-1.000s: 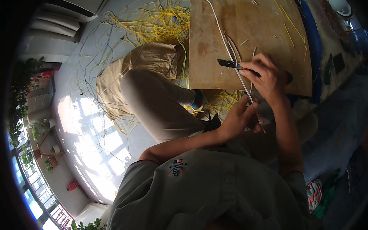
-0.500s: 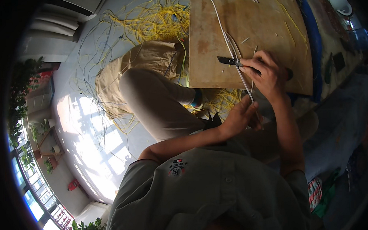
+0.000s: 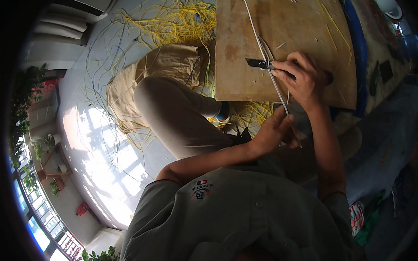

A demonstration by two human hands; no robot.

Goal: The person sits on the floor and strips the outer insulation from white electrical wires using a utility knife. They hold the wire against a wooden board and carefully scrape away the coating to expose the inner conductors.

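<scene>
My right hand (image 3: 303,79) is closed around a utility knife (image 3: 256,63), its dark blade pointing left over the board. The blade crosses a white cable (image 3: 252,25), and my right fingertips touch the cable beside it. The cable runs from the far edge of the board down toward me. Just off the board's near edge, my left hand (image 3: 274,132) pinches the lower part of the cable. A thinner strand lies next to the cable between the two hands. Whether the blade has cut into the cable is too small to tell.
The wooden board (image 3: 242,85) carries scattered offcuts and thin yellow strands (image 3: 327,23). A tangle of yellow wires (image 3: 182,23) covers the floor at the far left, beside a tan cloth (image 3: 165,63). More yellow wire (image 3: 252,116) lies under the board's near edge.
My right hand and the knife have shifted slightly away from me. The far part of the cable has moved a little to the right. My left hand stays nearly in place.
</scene>
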